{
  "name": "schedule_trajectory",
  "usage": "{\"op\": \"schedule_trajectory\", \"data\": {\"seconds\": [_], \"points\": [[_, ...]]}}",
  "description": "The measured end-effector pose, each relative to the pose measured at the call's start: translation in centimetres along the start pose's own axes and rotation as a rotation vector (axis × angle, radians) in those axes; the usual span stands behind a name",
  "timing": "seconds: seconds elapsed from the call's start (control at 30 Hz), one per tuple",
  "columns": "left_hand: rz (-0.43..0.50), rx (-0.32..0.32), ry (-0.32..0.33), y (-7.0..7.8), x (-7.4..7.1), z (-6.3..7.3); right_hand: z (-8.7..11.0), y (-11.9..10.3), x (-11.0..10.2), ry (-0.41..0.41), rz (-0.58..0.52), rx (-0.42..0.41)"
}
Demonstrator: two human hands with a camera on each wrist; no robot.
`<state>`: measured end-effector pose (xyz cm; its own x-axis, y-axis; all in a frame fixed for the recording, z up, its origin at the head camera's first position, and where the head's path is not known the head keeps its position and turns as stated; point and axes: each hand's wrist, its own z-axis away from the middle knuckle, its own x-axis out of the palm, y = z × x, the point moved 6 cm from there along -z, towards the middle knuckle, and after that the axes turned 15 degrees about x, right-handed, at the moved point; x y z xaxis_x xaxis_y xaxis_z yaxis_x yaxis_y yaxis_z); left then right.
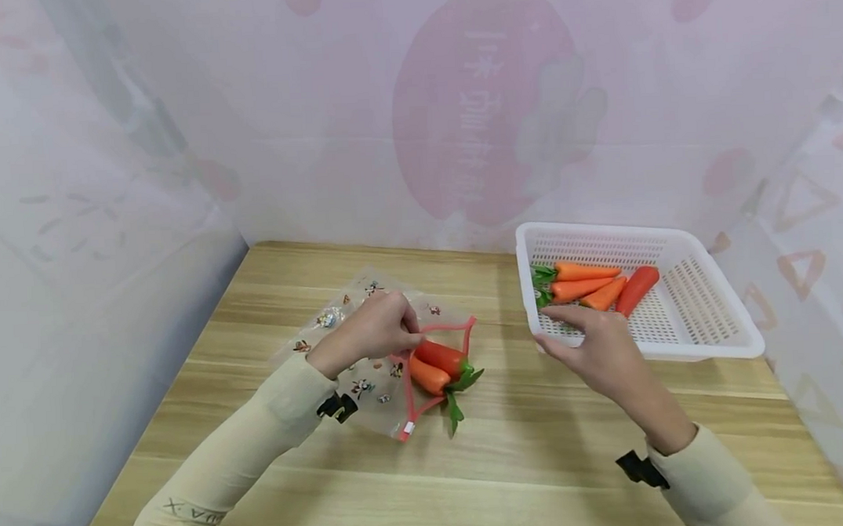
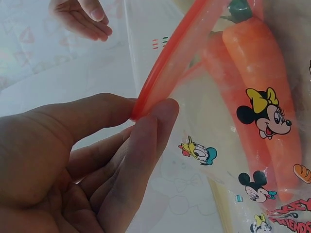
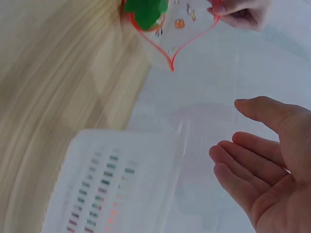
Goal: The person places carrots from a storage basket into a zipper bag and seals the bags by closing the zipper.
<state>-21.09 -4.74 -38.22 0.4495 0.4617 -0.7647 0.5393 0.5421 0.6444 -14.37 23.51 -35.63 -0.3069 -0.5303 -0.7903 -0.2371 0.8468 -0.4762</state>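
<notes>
Zip bag (image 1: 380, 378) on the table (image 1: 473, 480), left of the basket (image 1: 698, 290), mouth open, two carrots (image 1: 430, 378) inside. Left hand (image 1: 378, 328) pinches its red edge (image 2: 165, 65); right hand (image 1: 598, 345) at basket's near-left corner, thumb and fingers parted, holding nothing. Judged step: bag filling; next move calls for gripping a loose carrot (image 1: 587, 271). Left wrist view details the pinch; only head view shows basket contents clearly.

Wood-grain tabletop (image 1: 473, 480) bounded by pale, faintly creased sheeting on three sides. Back wall (image 1: 305, 182) bears a large pink disc (image 1: 435, 82) with lettering; right wall (image 1: 793, 200) carries triangle outlines (image 1: 785, 276). Lighting even, shadows soft.
</notes>
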Motion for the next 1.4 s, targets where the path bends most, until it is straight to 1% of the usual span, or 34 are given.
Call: {"op": "schedule_trajectory", "data": {"seconds": [0.13,0.27,0.37,0.47,0.57,0.6,0.7,0.8,0.93,1.1,1.27,1.4], "points": [[0.005,-0.007,-0.004,0.0,0.1,0.0,0.0,1.4,-1.4,-0.002,0.027,0.044],[0.002,-0.014,-0.003,-0.1,0.2,-0.1,-0.2,2.9,-2.1,-0.045,0.070,0.112],[0.001,-0.017,0.003,-0.1,0.2,-0.1,-0.7,4.0,-2.3,-0.076,0.083,0.156],[-0.008,0.000,0.008,0.0,0.2,-0.1,-1.3,5.0,-2.7,-0.087,0.085,0.176],[-0.023,0.022,0.012,0.1,0.2,-0.2,-1.9,6.0,-2.8,-0.117,0.077,0.208],[-0.027,0.026,0.014,0.2,0.1,-0.2,-2.1,6.4,-2.8,-0.137,0.078,0.233],[-0.027,0.025,0.015,0.1,0.1,-0.2,-2.9,7.7,-2.4,-0.200,0.076,0.319],[-0.020,0.022,0.014,0.1,0.0,0.0,-3.5,9.0,-2.0,-0.242,0.085,0.415],[-0.008,0.023,0.012,0.1,-0.1,0.1,-4.0,10.6,-1.3,-0.276,0.104,0.514],[-0.025,0.030,0.011,0.0,-0.1,-0.1,-4.4,12.4,-0.3,-0.336,0.123,0.644],[-0.011,0.015,0.007,-0.1,-0.1,-0.1,-4.9,13.6,0.7,-0.333,0.141,0.715],[-0.014,0.024,0.012,-0.1,-0.1,-0.2,-5.1,14.2,1.5,-0.326,0.144,0.759]]}}
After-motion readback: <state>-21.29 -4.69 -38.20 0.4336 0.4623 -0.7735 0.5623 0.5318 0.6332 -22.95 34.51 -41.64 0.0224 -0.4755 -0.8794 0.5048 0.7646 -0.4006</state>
